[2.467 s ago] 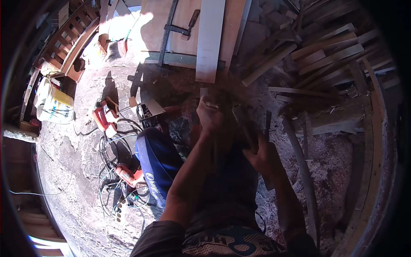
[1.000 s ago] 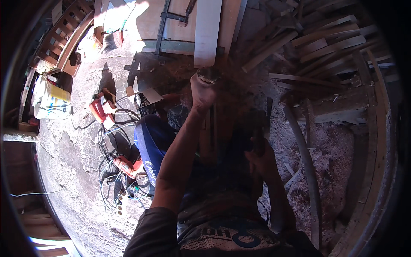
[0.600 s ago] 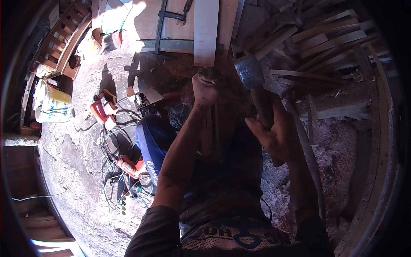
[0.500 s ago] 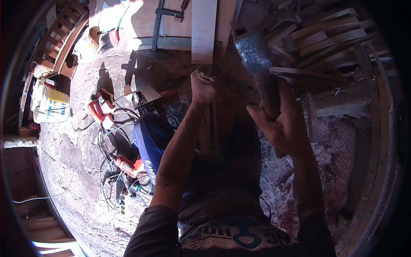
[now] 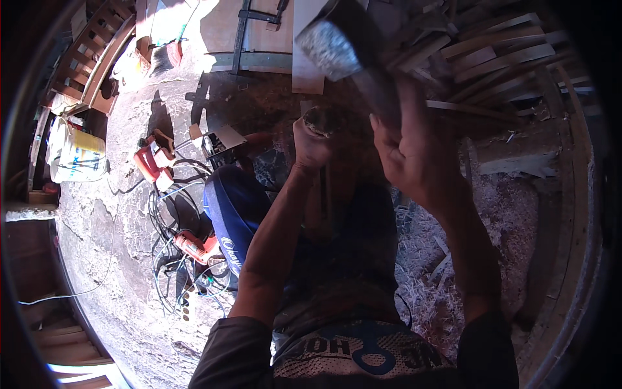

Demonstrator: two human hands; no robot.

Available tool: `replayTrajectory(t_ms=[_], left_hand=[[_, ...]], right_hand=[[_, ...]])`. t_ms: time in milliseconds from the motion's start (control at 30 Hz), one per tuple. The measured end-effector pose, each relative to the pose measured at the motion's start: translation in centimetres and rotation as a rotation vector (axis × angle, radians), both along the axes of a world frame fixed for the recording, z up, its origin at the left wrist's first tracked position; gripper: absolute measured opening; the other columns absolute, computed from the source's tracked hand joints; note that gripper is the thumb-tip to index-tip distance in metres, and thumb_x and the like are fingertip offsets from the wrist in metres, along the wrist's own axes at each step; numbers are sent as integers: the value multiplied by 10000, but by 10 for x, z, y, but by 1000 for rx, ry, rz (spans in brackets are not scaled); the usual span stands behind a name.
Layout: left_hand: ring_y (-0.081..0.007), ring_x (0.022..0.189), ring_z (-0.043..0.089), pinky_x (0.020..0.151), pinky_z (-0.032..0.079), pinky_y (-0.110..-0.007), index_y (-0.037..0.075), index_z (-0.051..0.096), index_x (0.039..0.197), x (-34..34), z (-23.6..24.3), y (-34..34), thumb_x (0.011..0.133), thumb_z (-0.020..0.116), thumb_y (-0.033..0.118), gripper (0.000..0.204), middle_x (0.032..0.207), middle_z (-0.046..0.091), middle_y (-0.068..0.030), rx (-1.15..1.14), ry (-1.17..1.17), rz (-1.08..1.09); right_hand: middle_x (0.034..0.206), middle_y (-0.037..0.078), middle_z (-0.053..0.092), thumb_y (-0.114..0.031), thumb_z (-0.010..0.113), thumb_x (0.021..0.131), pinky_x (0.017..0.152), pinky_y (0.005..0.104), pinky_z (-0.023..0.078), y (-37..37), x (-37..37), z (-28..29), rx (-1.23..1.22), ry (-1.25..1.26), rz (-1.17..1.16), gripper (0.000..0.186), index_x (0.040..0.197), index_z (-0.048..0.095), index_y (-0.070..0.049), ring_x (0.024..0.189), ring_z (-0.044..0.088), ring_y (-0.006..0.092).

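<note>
My right hand [image 5: 418, 146] is wrapped round the handle of a heavy hammer [image 5: 332, 48], raised high with its broad, scuffed face turned to the left. Below and left of the hammer head, my left hand [image 5: 312, 146] is closed round an upright tool handle [image 5: 324, 121] with a round, battered top. It looks like a chisel handle; its lower end is hidden by the hand and shadow. A pale board [image 5: 308, 74] lies just beyond my left hand. Darker wood shows dimly between my legs, mostly in shade.
At left on the rough floor lie a red power tool [image 5: 153, 162], a red drill [image 5: 194, 246] and tangled cables. A white bucket [image 5: 78, 152] stands farther left. A bar clamp [image 5: 241, 35] is at the far side. Stacked wood strips [image 5: 499, 55] and shavings [image 5: 492, 220] lie at right.
The hammer has swung up and to the left, its head now larger in view and covering part of the pale board. My left hand and the handle have shifted slightly right and nearer.
</note>
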State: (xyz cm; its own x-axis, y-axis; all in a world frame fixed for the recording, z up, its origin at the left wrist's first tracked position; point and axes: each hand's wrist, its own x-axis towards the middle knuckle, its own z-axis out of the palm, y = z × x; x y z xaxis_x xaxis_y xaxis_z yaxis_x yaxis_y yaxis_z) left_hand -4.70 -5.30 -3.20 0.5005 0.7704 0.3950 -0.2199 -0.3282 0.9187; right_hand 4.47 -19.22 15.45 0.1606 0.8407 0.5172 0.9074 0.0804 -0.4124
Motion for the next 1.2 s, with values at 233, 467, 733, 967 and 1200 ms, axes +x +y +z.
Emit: replayTrajectory(t_ms=[233,467,733,967,1200], left_hand=[[-116,824,666,717,538,-277,8,704,915,22,14,-6,847,698,89,106,893,717,-24,234,-71,123],[-41,604,544,515,420,-252,35,665,776,26,-33,33,865,725,98,125,680,622,44,-102,-3,182],[-46,635,567,552,446,-251,44,691,840,24,-7,-10,853,719,103,67,745,661,18,-68,-188,124],[-46,612,539,526,412,-250,47,690,840,22,-13,26,857,700,101,57,704,627,30,-330,-30,-26],[-50,597,532,509,411,-268,57,685,821,26,-19,16,858,691,92,52,689,624,40,-191,-7,62]], right_hand=[[957,265,680,-116,667,889,766,489,554,-28,9,-45,-440,55,39,560,1383,428,-7,893,690,437],[771,67,644,-193,744,891,665,346,522,9,18,106,103,98,-68,394,1226,564,-90,662,639,194],[884,254,680,-71,678,824,713,522,548,-2,20,-53,-477,-105,13,419,1199,498,-24,820,686,463],[918,203,694,-125,720,866,699,391,557,3,18,56,-196,121,27,535,1348,497,-59,799,720,297],[721,150,667,-114,688,859,599,410,557,40,31,86,325,-9,-150,386,1205,531,-47,666,698,312]])
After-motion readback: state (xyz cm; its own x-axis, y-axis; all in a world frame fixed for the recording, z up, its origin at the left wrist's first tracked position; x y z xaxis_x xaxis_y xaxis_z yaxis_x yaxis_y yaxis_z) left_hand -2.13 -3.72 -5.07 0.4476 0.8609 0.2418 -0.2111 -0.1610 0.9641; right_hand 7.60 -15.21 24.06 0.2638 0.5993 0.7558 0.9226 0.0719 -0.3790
